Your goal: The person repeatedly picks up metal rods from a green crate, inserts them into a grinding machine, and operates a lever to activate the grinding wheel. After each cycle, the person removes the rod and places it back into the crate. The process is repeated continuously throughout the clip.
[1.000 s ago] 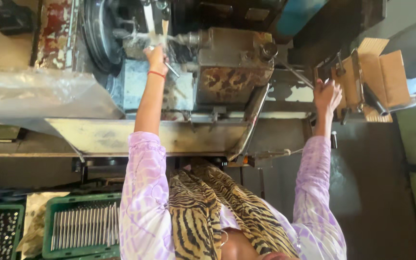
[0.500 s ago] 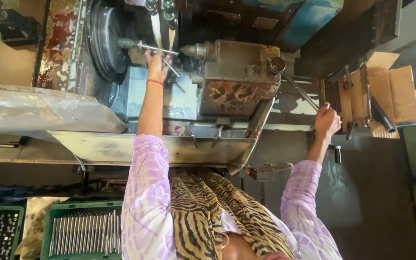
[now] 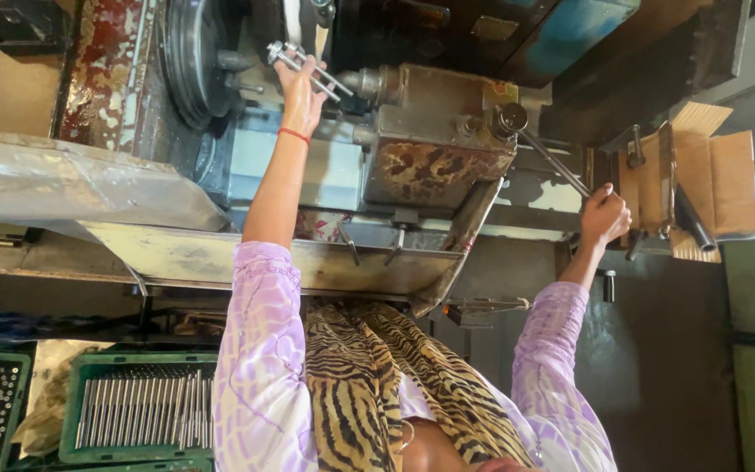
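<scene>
Head view: left hand grips two thin metal rods beside the lathe's chuck; right hand closes around a long lever. The loose striped scarf risks catching if it swings near the chuck.

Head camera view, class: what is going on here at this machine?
A person in a lilac patterned top stands at a worn metal lathe-type machine. Their left hand is up by the round chuck, fingers around a few thin metal rods. Their right hand grips the end of a long lever handle that runs from the machine's block. Below, a green crate holds many more rods, and a cardboard box sits at the right.
</scene>
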Motion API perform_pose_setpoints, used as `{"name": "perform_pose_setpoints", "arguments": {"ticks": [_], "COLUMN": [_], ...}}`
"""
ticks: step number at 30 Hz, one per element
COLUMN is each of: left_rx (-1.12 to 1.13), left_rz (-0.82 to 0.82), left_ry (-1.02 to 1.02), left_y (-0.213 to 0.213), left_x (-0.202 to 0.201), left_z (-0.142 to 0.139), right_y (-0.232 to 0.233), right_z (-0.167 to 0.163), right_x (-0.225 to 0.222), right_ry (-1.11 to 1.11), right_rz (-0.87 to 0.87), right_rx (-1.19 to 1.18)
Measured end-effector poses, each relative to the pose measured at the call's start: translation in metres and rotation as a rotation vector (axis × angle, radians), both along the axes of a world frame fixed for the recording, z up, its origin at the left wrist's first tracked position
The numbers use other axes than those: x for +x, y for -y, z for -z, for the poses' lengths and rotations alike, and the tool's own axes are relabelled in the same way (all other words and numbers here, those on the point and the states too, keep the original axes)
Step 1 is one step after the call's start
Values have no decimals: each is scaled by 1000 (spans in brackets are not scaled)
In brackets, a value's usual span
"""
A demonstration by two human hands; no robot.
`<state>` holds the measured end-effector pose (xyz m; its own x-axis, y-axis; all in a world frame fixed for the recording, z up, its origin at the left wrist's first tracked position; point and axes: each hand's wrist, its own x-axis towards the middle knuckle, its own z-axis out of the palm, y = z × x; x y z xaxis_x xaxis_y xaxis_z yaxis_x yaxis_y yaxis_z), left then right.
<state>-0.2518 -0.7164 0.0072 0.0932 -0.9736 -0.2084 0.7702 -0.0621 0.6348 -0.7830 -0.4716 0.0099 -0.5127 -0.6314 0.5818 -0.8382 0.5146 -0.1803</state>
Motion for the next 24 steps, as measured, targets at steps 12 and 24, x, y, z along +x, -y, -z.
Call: {"name": "perform_pose_setpoints", "arguments": {"ticks": [12, 24], "left_rx": [130, 249], "left_rz": [-174, -5], "left_ry": [-106, 19], "left_y": [2, -7], "left_x": [12, 18], "left_z": [16, 21], "right_y": [2, -9], "right_z": [1, -1], "right_x": [-1, 3], "right_ry": [-24, 62], "right_rz": [-11, -42], "right_rx": [-23, 61]}}
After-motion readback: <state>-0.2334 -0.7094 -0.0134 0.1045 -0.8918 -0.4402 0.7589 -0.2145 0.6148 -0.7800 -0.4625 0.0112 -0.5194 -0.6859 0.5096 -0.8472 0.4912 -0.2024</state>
